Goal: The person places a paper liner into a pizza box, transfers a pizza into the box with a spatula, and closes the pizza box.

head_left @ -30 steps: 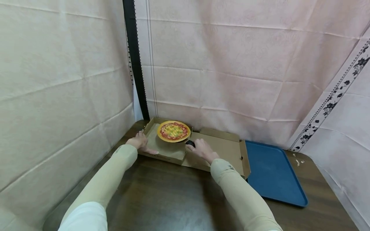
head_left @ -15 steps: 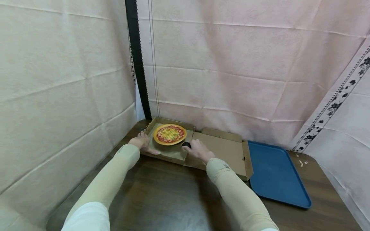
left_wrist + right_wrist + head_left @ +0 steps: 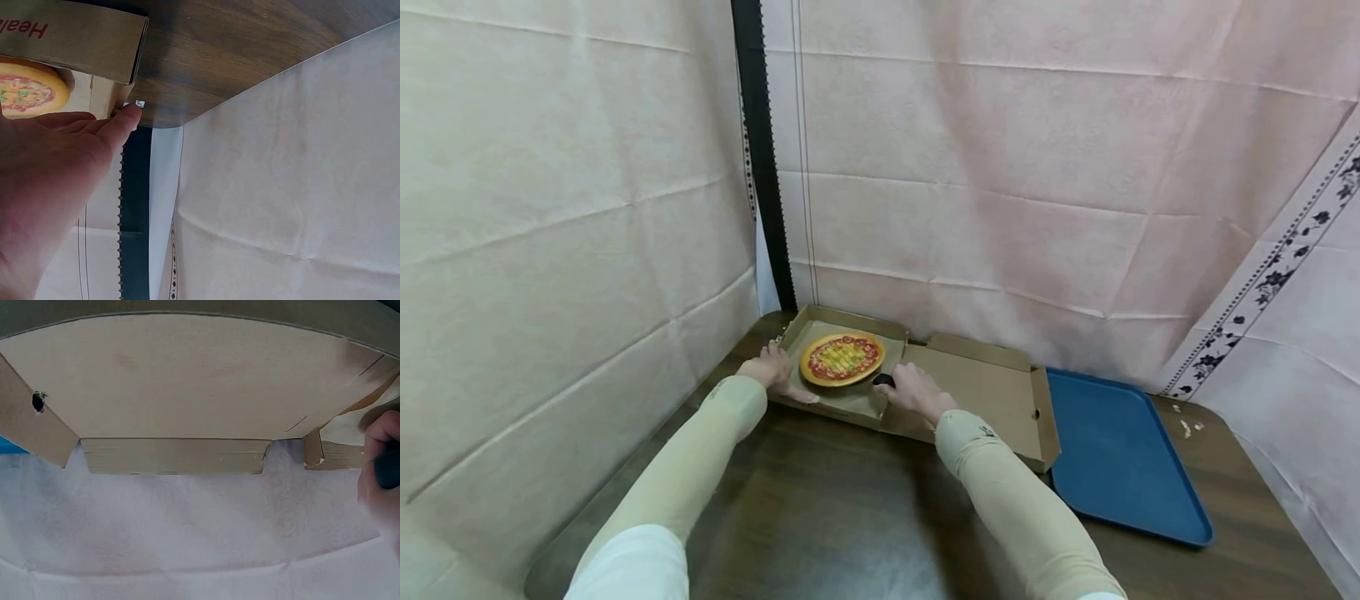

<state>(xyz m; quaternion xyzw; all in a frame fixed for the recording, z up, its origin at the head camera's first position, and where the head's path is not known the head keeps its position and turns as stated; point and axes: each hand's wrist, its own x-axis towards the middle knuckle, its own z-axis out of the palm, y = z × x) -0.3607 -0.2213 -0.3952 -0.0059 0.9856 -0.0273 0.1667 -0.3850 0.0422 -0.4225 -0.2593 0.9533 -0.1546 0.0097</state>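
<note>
A round toy-like pizza (image 3: 842, 360) with a yellow crust lies over the paper-lined bottom of an open cardboard pizza box (image 3: 850, 414) in the head view. My right hand (image 3: 917, 392) grips the black handle (image 3: 883, 380) of a tool at the pizza's right edge; the tool's far end is hidden. In the right wrist view, that hand (image 3: 378, 481) curls round the handle at the right border. My left hand (image 3: 771, 371) rests at the box's left front corner, fingers extended along the side, thumb along the front wall. The left wrist view shows its straight fingers beside the box.
The box's lid (image 3: 985, 392) lies folded back to the right, flaps raised. Beyond it a blue tray (image 3: 1127, 450) sits on the dark wood table (image 3: 820, 500). Pale cloth curtains (image 3: 970, 167) close off the back and left. Small pale scraps (image 3: 1186, 428) lie near the right edge.
The pizza has shifted left, then down toward the box's bottom, and the right hand with the black handle has moved slightly left. The left hand stays at the box corner.
</note>
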